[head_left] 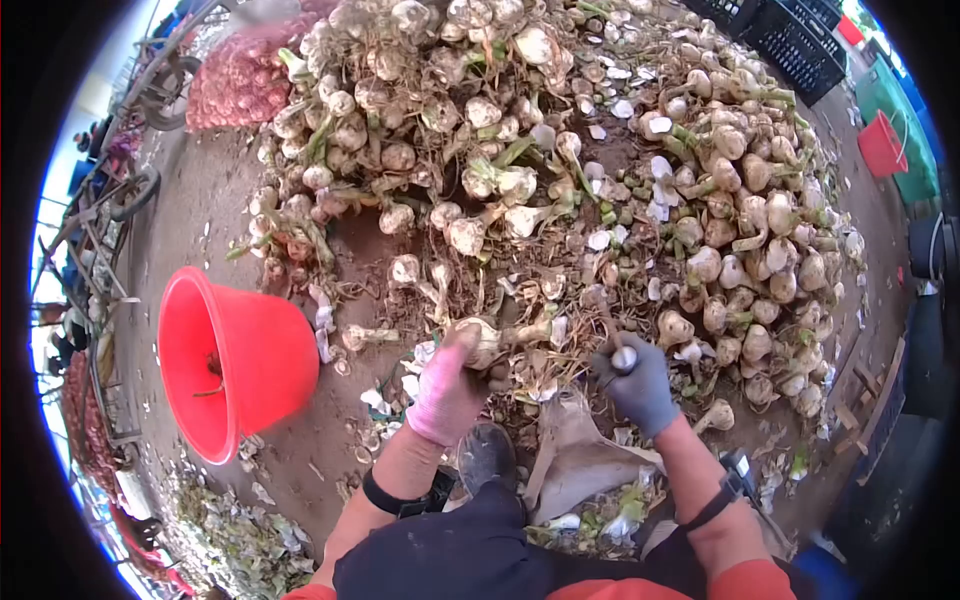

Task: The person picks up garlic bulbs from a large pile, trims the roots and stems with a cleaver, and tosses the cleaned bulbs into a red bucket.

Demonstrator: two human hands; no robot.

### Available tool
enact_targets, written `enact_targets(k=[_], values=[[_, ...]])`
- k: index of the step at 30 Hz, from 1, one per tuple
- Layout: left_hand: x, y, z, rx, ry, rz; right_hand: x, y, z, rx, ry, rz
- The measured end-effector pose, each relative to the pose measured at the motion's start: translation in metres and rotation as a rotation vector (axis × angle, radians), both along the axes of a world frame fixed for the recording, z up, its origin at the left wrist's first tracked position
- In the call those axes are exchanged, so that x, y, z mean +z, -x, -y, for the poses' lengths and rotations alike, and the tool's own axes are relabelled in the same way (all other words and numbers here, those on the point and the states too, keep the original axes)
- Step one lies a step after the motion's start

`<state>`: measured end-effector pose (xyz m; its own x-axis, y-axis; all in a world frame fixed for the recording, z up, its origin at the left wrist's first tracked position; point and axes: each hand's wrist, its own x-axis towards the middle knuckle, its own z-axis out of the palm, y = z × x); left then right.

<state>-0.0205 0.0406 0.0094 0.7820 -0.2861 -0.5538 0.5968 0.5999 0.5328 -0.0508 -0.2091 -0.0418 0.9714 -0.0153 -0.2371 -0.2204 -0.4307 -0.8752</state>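
Observation:
My left hand (pixel 447 388), in a pink and white glove, is closed around a garlic bulb (pixel 484 343), and the bulb's stalk points right. In a grey glove, my right hand (pixel 637 382) grips a tool handle (pixel 624 359) with a pale rounded end. A thin brownish part of the tool (pixel 606 322) reaches up from the fist, but its working end is hard to make out. Just beyond both hands lies a pile of garlic with stalks and roots (pixel 440 110). Dry trimmed roots (pixel 545 375) lie between my hands.
A red bucket (pixel 270 360) stands at the left. Another garlic heap (pixel 750 250) spreads on the right. Farther off are a filled red mesh sack (pixel 238 80), black crates (pixel 795 45) and a smaller red bucket (pixel 882 146). Peelings (pixel 235 535) litter the ground near my shoe (pixel 487 458).

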Motion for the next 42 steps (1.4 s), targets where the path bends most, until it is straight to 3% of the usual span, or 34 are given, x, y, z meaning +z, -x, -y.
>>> enact_targets(k=[1,3,5,7,10,11,13,15,17,19,26,32,35,37,39,41,42], values=[[0.001,-0.008,0.005,-0.005,0.003,0.017,0.015,-0.010,-0.008,0.043,-0.025,0.117],[0.011,-0.009,0.019,0.034,-0.498,0.229,0.021,-0.008,-0.015,0.073,-0.042,0.040],[0.024,-0.016,0.020,-0.012,-0.510,0.249,0.015,-0.010,-0.021,0.188,0.037,-0.063],[0.028,-0.016,0.017,-0.160,-0.813,0.434,0.027,-0.009,-0.025,0.174,0.015,-0.026],[0.018,-0.015,0.009,-0.203,-0.931,0.502,0.046,-0.013,-0.029,0.191,0.044,-0.034],[0.016,-0.014,0.009,-0.232,-1.006,0.566,0.054,-0.014,-0.031,0.245,0.084,0.071],[0.010,-0.012,0.012,-0.189,-0.941,0.532,0.064,-0.016,-0.034,0.295,0.130,0.173],[0.000,-0.016,0.012,-0.236,-1.403,0.955,0.068,-0.016,-0.037,0.386,0.183,0.232],[0.006,-0.010,0.014,-0.217,-1.285,1.017,0.067,-0.015,-0.038,0.426,0.200,0.259],[0.016,-0.009,0.017,-0.268,-0.958,0.796,0.067,-0.013,-0.041,0.478,0.270,0.258],[0.012,0.000,0.022,-0.288,-1.167,0.766,0.062,-0.008,-0.046,0.502,0.292,0.273],[0.016,0.006,0.026,-0.257,-1.061,0.706,0.038,-0.007,-0.050,0.478,0.305,0.273],[0.017,0.008,0.029,-0.305,-0.886,0.567,0.025,-0.010,-0.048,0.427,0.253,0.285],[0.013,0.008,0.033,-0.286,-0.910,0.639,0.021,-0.011,-0.046,0.394,0.345,0.238],[0.013,0.012,0.035,-0.271,-0.936,0.710,-0.002,-0.023,-0.022,0.198,0.446,-0.022],[0.019,0.014,0.033,-0.244,-0.800,0.463,-0.007,-0.029,0.009,0.099,0.480,-0.007],[0.029,0.006,0.036,-0.251,-0.926,0.479,-0.008,-0.024,0.009,0.093,0.450,0.014]])
